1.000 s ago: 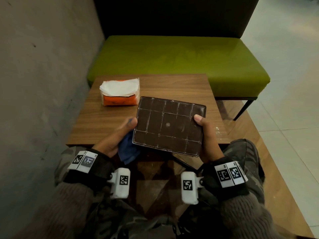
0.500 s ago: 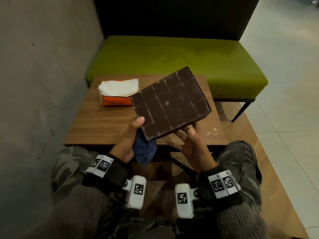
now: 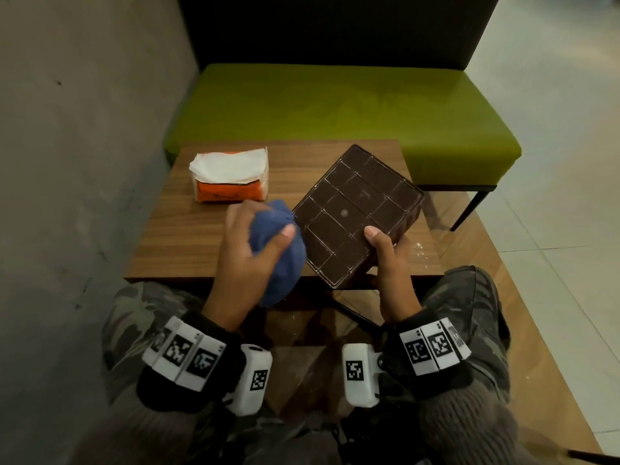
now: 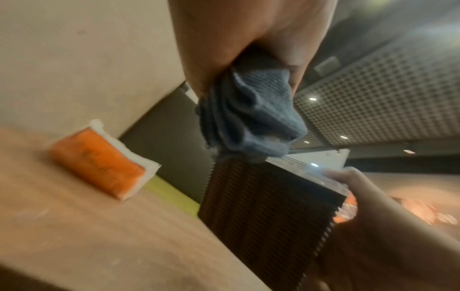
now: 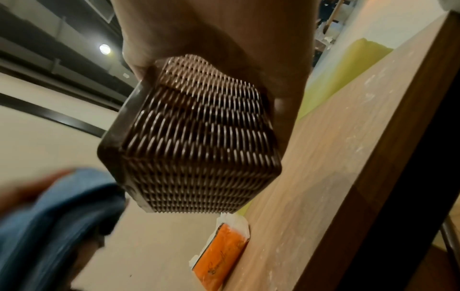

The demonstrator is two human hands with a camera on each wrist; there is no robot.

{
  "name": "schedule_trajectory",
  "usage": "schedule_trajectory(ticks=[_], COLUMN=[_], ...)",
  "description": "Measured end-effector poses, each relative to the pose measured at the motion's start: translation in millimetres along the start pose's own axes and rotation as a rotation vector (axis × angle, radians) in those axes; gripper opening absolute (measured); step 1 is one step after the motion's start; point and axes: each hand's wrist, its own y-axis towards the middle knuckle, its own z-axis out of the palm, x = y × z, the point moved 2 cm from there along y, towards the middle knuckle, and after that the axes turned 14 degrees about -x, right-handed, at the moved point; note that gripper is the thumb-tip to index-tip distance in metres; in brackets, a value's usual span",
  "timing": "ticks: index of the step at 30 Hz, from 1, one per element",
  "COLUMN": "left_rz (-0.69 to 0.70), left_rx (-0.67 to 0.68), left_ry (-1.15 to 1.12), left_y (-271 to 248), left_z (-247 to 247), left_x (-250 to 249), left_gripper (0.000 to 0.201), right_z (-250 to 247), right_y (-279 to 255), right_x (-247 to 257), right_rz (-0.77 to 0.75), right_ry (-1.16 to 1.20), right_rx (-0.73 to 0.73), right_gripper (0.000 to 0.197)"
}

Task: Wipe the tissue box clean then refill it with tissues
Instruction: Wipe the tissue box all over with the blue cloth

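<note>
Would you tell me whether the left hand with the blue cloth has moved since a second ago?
Yes. The left hand has risen from below the table edge onto the tabletop, bringing the blue cloth beside the tissue box.

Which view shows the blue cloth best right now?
The left wrist view: the blue cloth fills the middle, bunched in the left hand, its tip at the tissue box edge. The head view shows it whole but smaller; the right wrist view gives only a blur at bottom left.
</note>
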Motion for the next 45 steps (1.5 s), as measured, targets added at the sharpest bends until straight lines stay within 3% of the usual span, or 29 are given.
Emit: schedule_trajectory(ticks=[3,5,7,10,15,17,22,23,25,27,29,31,34,38,41,43,45], left_rz=[0.261,0.372,0.339,0.183,0.220,0.234,0.068,0.082,0.137,0.154,0.174,0.250,0.344,0.304,0.293,0.327,0.372], left_rx=[0.220,0.232,0.136,0.016,0.251,0.284,0.438,0.418,0.245,0.024,-0.094,-0.040,0.202,0.225,0.391,0.399,0.323], left_ry=[0.135,0.258,0.324,0.298,0.227,0.223,0.178,0.187,0.227,0.212,0.163,0.209,0.298,0.305,0.179,0.174,0.224], left_y=[-20,-21,-8,15,-9,-10,0,0,6,14,14,4,-16,-7,-4,-6,-5], left_z=[18,25,23,17,29,27,12,10,3,-6,-9,-2,11,5,5,4,2], left_x=[-14,-9,3,14,0,1,5,6,9,10,5,-2,0,15,15,13,15], left_gripper=[0.023,0.025,0.027,0.025,0.027,0.029,0.046,0.042,0.034,0.048,0.064,0.065,0.053,0.037,0.043,0.046,0.042], right_z=[5,5,3,3,7,6,6,6,7,6,6,9,9,6,10,13,13], right_y=[-5,-6,-7,-7,-3,-3,-4,-4,-5,-6,-6,-7,-7,-7,-11,-13,-12], right_x=[1,1,2,3,2,0,-6,-6,-6,-5,-3,-3,-2,-1,-4,-4,-4], right_rz=[-0.021,-0.045,-0.064,-0.094,-0.035,-0.032,0.006,0.014,0.014,-0.006,-0.011,-0.001,-0.017,-0.008,0.010,0.005,-0.016], right_ry=[-0.003,-0.011,-0.014,-0.024,-0.015,-0.035,-0.083,-0.085,-0.078,-0.078,-0.072,-0.072,-0.060,-0.036,-0.025,-0.033,-0.046], right_rx=[0.014,0.000,-0.018,-0.021,-0.040,-0.045,-0.054,-0.051,-0.044,-0.042,-0.046,-0.054,-0.083,-0.093,-0.053,-0.048,-0.050], right_gripper=[0.094,0.082,0.074,0.071,0.078,0.078,0.057,0.055,0.053,0.056,0.069,0.080,0.082,0.075,0.067,0.067,0.068])
